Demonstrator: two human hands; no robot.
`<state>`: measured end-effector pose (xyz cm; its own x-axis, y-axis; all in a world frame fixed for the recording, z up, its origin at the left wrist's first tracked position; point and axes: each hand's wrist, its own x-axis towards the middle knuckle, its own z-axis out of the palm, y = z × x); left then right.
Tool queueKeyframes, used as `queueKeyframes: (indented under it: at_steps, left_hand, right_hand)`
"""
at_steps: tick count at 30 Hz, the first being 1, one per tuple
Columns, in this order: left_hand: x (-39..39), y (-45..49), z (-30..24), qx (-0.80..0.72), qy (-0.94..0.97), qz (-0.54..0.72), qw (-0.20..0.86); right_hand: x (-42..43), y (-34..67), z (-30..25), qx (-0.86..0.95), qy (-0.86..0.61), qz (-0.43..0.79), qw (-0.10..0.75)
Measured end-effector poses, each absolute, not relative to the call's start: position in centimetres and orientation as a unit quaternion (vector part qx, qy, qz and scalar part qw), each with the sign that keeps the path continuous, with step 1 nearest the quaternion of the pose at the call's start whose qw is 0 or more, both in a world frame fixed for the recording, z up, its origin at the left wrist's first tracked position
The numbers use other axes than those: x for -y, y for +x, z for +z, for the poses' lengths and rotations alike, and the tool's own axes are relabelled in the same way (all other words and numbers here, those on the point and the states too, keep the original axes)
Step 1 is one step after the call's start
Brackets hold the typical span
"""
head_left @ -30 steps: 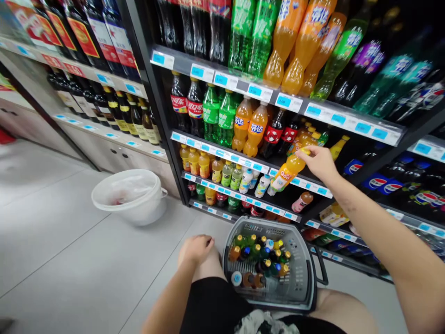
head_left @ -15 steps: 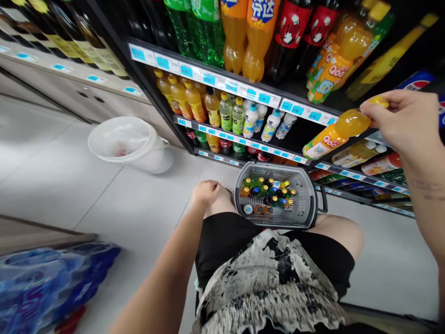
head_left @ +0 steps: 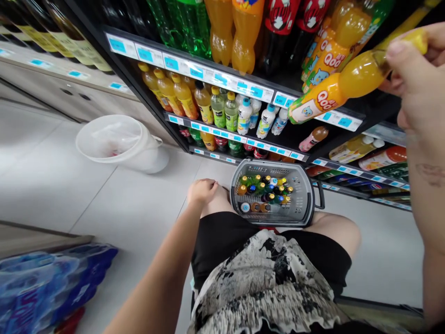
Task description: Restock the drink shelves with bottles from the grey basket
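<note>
My right hand (head_left: pixel 413 69) grips an orange Qoo juice bottle (head_left: pixel 333 90) by its neck, just under the yellow cap. The bottle is tilted, its base toward the shelf edge and its cap toward me. More Qoo bottles (head_left: pixel 330 60) stand on the upper shelf right behind it. My left hand (head_left: pixel 203 191) lies on my left knee with its fingers laid over it, holding nothing. Between my knees is a grey shopping basket (head_left: pixel 299 195) with several small bottles inside, their caps yellow, blue and white.
Price-tagged shelves (head_left: pixel 194 72) of drinks run across the front. A white bucket (head_left: pixel 142 148) with a plastic liner stands on the floor to the left. Shrink-wrapped blue bottle packs (head_left: pixel 55 278) lie at lower left. Wine bottles (head_left: pixel 69 37) line the shelf at upper left.
My right hand has lifted the Qoo bottle up and closer, from beside the lower shelf to in front of the upper shelf's edge. The view has shifted slightly; my left hand stays on the knee.
</note>
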<state>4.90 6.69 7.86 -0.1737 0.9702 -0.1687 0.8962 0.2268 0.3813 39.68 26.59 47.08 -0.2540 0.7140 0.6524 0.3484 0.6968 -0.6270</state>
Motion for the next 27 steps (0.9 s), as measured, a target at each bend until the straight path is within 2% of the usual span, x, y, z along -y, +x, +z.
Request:
queueKeyframes:
  at_steps: [3,6,10,14,23,27]
  left_hand:
    - [-5.9,4.4,7.8,-0.751,0.618,0.123,0.194]
    - [-5.0,3.6,7.6,-0.74,0.622,0.151,0.205]
    - [-4.4,2.4,7.3,-0.741,0.616,0.171,0.205]
    - [-4.7,1.9,7.5,-0.736,0.619,0.171,0.214]
    - [-6.3,2.9,9.2,-0.731,0.631,0.138,0.219]
    - [-6.3,2.8,9.1,-0.735,0.626,0.136,0.22]
  right_hand:
    - [-27.3,40.1,48.9,0.743,-0.355,0.136,0.551]
    - [-28.0,41.1,51.0,0.731,-0.38,0.06,0.564]
    - [-30.5,43.0,52.2,0.733,-0.339,-0.024,0.59]
    - [-34.9,44.6,51.6,0.711,-0.36,-0.03,0.603]
    - [-42.8,42.0,50.5,0.701,-0.55,0.108,0.44]
    - [-46.0,40.9,50.7,0.709,-0.576,0.096,0.395]
